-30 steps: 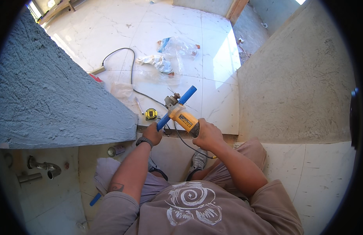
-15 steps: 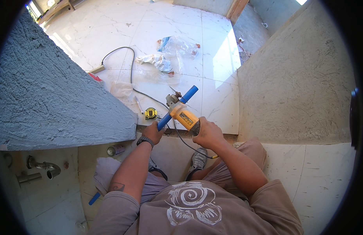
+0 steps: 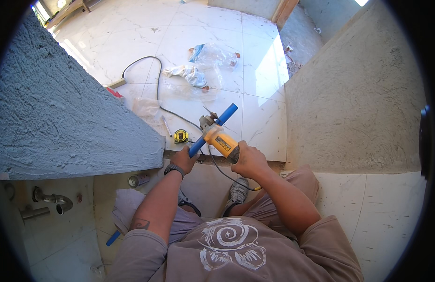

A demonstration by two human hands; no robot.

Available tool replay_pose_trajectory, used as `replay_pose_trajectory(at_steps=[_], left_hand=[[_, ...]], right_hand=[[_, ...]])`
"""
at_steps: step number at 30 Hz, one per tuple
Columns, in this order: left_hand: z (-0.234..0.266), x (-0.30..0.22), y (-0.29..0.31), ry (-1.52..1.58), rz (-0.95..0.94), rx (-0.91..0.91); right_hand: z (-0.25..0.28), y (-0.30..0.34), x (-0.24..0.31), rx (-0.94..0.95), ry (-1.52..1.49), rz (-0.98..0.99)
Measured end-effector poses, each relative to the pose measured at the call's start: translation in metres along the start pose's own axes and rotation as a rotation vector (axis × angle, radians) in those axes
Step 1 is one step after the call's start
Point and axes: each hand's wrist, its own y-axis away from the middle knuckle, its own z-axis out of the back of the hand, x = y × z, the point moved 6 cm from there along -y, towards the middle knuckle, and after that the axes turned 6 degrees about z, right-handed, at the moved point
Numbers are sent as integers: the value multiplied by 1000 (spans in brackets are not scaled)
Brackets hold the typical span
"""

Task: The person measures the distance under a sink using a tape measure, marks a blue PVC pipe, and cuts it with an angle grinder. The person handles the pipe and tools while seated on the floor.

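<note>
A rough grey wall (image 3: 62, 122) fills the left of the frame. At centre, the left hand (image 3: 183, 160) has its fingers clenched around a blue side handle (image 3: 212, 130), and the right hand (image 3: 248, 160) grips the yellow angle grinder (image 3: 220, 141) over the tiled floor (image 3: 217, 28), a tape measure (image 3: 180, 136) just left.

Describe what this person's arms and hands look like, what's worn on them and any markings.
Both forearms are bare, with no gloves on the left hand or the right hand. A dark wristwatch wraps the left wrist. A small dark tattoo marks the left upper arm. Short sleeves of a brownish-grey T-shirt with a white swirl print end above the elbows.
</note>
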Motion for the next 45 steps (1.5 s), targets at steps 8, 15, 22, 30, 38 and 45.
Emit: replay_pose_trajectory(at_steps=[8, 15, 22, 30, 38, 45], left_hand=[[1, -2, 2, 4, 22, 3], [3, -4, 3, -2, 7, 1], [1, -2, 1, -1, 3, -2], [-1, 0, -1, 0, -7, -21], [-4, 4, -5, 43, -5, -46], [-4, 5, -7, 54, -31, -70]], right_hand=[[1, 2, 2, 2, -1, -2], [1, 2, 3, 2, 1, -7], [1, 2, 3, 4, 5, -9], [0, 2, 1, 9, 3, -11], [-1, 1, -1, 10, 10, -12], [-1, 1, -3, 2, 22, -4]])
